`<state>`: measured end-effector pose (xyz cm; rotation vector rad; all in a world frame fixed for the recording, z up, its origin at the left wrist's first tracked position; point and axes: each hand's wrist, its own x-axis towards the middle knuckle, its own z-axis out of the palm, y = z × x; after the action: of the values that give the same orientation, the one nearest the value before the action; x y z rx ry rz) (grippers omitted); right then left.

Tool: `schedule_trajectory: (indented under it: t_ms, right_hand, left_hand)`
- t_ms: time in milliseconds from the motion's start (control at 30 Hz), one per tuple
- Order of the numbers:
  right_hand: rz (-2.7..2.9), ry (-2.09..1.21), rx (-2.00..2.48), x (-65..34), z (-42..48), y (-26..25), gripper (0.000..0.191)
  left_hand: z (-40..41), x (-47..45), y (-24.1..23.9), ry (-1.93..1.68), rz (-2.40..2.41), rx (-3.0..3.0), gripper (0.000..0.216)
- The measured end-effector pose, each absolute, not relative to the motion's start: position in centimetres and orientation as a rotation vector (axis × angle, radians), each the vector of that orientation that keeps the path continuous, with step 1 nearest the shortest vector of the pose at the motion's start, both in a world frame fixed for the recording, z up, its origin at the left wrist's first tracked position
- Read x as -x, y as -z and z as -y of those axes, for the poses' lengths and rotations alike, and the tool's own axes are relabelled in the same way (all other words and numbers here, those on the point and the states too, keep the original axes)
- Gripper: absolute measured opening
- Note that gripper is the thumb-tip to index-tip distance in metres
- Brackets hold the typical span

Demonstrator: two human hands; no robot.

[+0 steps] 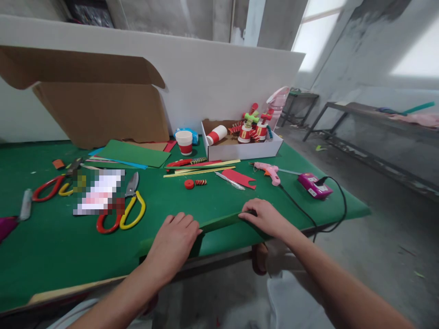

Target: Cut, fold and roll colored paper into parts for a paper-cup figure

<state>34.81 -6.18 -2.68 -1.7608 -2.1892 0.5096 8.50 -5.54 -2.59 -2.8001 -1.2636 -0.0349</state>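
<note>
A long strip of green paper (221,222) stretches between my hands near the front edge of the table, close in colour to the green table cover. My left hand (177,240) is closed over its middle, fingers bent. At the strip's right end, my right hand (262,215) pinches it between thumb and fingers. Beyond the hands lie a small red paper roll (189,184), a short red-and-yellow folded paper spring (200,182), a clear-barrelled pen (229,181) and a notched red paper piece (240,178).
Scissors with red and yellow handles (132,214) lie left of my hands. A pink glue gun (270,172) with a black cord is at right, beside a purple power box (313,185). Behind stand a paper cup (185,142) and a white box (240,152) of paper-cup figures.
</note>
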Motion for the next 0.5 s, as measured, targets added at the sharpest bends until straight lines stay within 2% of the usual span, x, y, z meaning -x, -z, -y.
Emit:
schedule_trajectory:
  t_ms: [200, 500]
  right_hand:
    - [2.237, -0.421, 1.882, -34.3, 6.1, 2.5, 0.020]
    - [2.300, -0.341, 1.997, -33.7, 6.2, 1.8, 0.027]
  left_hand:
    - [5.0, -9.0, 2.2, -0.086, 1.322, 2.784, 0.028]
    - [4.7, -9.3, 2.3, -0.068, 1.292, 2.810, 0.027]
